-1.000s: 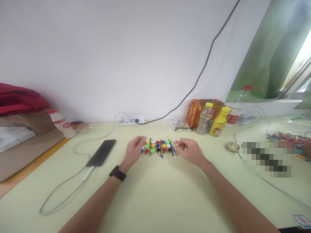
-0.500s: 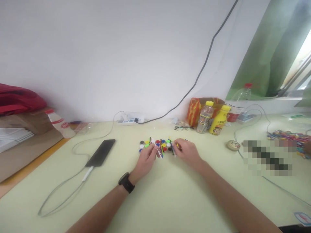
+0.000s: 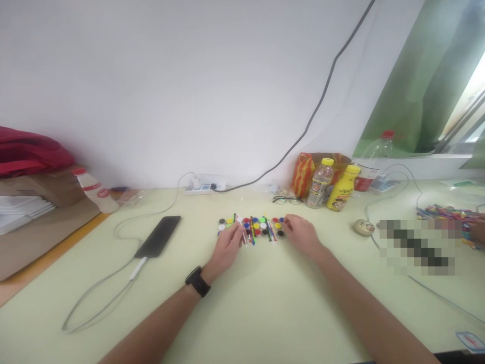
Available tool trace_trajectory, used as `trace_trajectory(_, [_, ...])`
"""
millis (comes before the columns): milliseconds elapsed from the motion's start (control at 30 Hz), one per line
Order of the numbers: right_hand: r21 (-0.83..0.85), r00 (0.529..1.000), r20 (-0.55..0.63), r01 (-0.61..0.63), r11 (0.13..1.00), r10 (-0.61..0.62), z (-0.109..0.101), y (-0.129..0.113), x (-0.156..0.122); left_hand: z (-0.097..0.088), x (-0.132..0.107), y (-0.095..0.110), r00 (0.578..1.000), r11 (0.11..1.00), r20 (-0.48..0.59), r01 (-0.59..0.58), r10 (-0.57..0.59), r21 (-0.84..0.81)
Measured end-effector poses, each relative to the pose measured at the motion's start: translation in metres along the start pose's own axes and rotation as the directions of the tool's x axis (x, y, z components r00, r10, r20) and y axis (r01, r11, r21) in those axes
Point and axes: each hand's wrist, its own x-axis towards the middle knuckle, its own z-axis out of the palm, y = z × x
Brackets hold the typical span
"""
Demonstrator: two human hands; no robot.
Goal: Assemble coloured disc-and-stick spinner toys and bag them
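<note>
Small round coloured discs [image 3: 256,227] lie in rows on the table, with thin coloured sticks [image 3: 270,230] set between groups of them. My left hand [image 3: 227,243], a black watch on its wrist, is at the left part of the rows. Its thumb and fingers are closed on a thin white stick [image 3: 244,238] and cover some discs. At the right end, beside a blue disc [image 3: 281,220] and a black disc [image 3: 281,234], is my right hand [image 3: 302,234]. Its fingers are curled together, and their tips hide whatever is between them.
A black phone [image 3: 158,236] on a charging cable lies left. Behind stand a yellow bottle [image 3: 343,188], a clear bottle [image 3: 320,184] and glasses [image 3: 287,200]. A round tan object [image 3: 364,227] is at right, near another person's hand [image 3: 476,230] by a colourful pile [image 3: 443,213].
My right hand has shifted right, off the sticks, uncovering discs at that end. The white stick at my left hand has swung to lie closer in line with the other sticks.
</note>
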Motion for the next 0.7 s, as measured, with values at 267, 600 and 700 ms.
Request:
trace_trajectory(267, [-0.01,0.999,-0.015,-0.035,0.999,0.035,-0.0023,0.0035,-0.0005,-0.0001,-0.0012,0.0004,1.0,1.0,-0.001,0.004,-0.004,-0.009])
trace_trajectory(600, [0.085,0.986,-0.161,-0.02,0.996,0.033,-0.004,0.0037,0.0006,0.0014,-0.0007,-0.0017,1.0,1.0,-0.016,0.002,-0.003,-0.029])
trace_trajectory(700, [0.174,0.978,-0.208,0.067,0.983,-0.03,-0.0104,-0.0008,-0.0013,0.002,0.0004,-0.0032,1.0,0.995,-0.008,0.021,-0.022,-0.093])
